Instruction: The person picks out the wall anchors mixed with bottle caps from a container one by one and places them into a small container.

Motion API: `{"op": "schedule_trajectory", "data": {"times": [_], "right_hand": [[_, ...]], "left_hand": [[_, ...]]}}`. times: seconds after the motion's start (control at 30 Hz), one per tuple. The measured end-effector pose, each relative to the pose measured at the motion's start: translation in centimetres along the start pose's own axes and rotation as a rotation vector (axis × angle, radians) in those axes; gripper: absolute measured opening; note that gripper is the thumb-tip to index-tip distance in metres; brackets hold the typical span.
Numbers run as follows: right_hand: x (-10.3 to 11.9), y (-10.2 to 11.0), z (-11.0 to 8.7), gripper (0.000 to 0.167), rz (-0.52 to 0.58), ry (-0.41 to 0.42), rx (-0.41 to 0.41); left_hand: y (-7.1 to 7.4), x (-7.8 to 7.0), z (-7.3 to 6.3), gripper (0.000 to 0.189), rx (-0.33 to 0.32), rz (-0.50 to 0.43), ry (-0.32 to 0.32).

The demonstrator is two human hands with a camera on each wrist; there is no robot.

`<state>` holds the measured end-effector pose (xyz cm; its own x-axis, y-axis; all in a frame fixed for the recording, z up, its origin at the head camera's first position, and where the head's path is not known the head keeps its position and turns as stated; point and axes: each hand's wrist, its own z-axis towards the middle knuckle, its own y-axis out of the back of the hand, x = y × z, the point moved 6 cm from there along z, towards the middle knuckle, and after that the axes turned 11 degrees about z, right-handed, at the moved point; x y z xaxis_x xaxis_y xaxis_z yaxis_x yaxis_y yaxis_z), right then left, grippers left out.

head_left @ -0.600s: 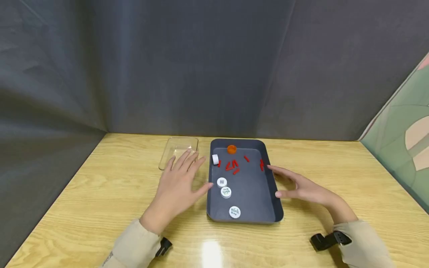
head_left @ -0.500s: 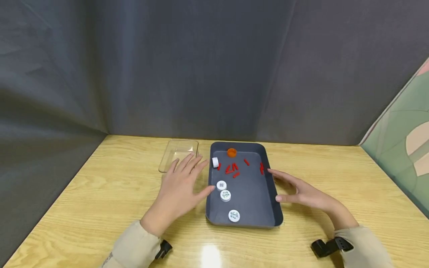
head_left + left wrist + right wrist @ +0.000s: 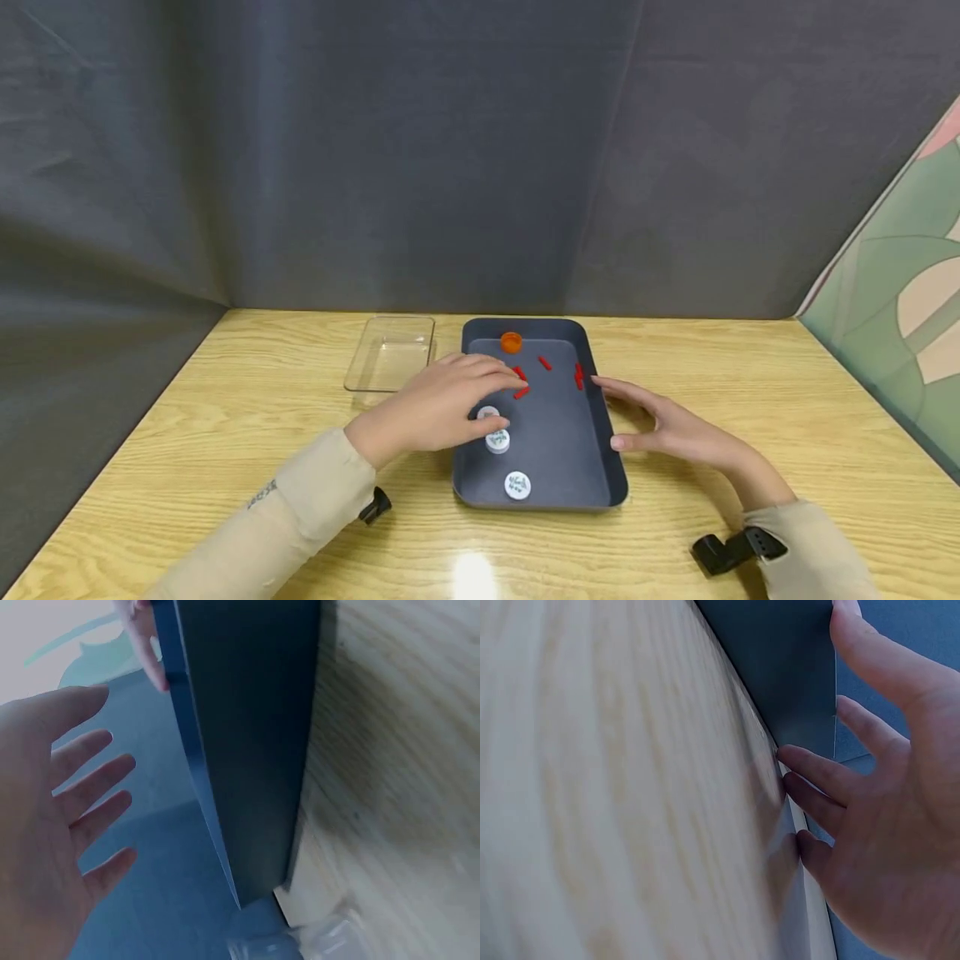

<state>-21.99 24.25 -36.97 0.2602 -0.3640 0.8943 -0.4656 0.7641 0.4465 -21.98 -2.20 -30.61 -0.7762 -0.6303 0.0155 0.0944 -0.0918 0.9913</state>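
Dark-grey rectangular tray (image 3: pixel 562 454) lay on the worktop, with a hand at 9 o'clock and another at 3

Clock positions ran from the tray's centre, in the head view. The left hand (image 3: pixel 442 404) extended over the tray's 9 o'clock rim; the left wrist view showed its fingers spread well apart, holding nothing. The right hand (image 3: pixel 678 429) lay at 3 o'clock, thumb apart from the loosely extended fingers, their tips against the tray's side without gripping it.

Inside the tray, a round orange cap (image 3: pixel 512 342) stood at 11 o'clock. Small red stick-shaped pieces (image 3: pixel 545 363) lay at 12, 2 and about 10:30, the last group partly behind the left fingertips. A round white disc (image 3: pixel 517 485) with dark writing lay at 7; two more sat at 8 and 9, partly covered by the left hand.

A clear rectangular plastic box (image 3: pixel 392 354) stood at 10 o'clock on the pale wood-grain worktop (image 3: pixel 832 417), beside the tray. Dark-grey fabric (image 3: pixel 420 167) hung at 12.
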Motion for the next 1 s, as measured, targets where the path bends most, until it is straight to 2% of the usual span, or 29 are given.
{"op": "schedule_trajectory", "data": {"times": [0.17,0.4,0.63,0.77,1.0], "right_hand": [[0.0,-0.2,0.2,0.077,-0.014,-0.004,-0.008],[0.2,0.0,0.6,0.079,-0.02,-0.01,-0.004],[0.1,0.1,1.2,0.078,-0.01,0.001,0.004],[-0.2,0.0,1.6,0.078,0.008,0.009,0.013],[-0.1,0.0,1.7,0.077,0.024,0.016,0.011]], "left_hand": [[0.0,0.0,1.6,0.045,0.097,-0.033,-0.057],[-0.9,1.9,4.3,0.037,0.18,-0.086,-0.041],[-2.4,4.4,6.3,0.036,0.194,-0.126,0.004],[-3.3,5.4,6.7,0.036,0.188,-0.159,0.023],[-4.7,6.3,7.1,0.035,0.189,-0.143,0.049]]}}
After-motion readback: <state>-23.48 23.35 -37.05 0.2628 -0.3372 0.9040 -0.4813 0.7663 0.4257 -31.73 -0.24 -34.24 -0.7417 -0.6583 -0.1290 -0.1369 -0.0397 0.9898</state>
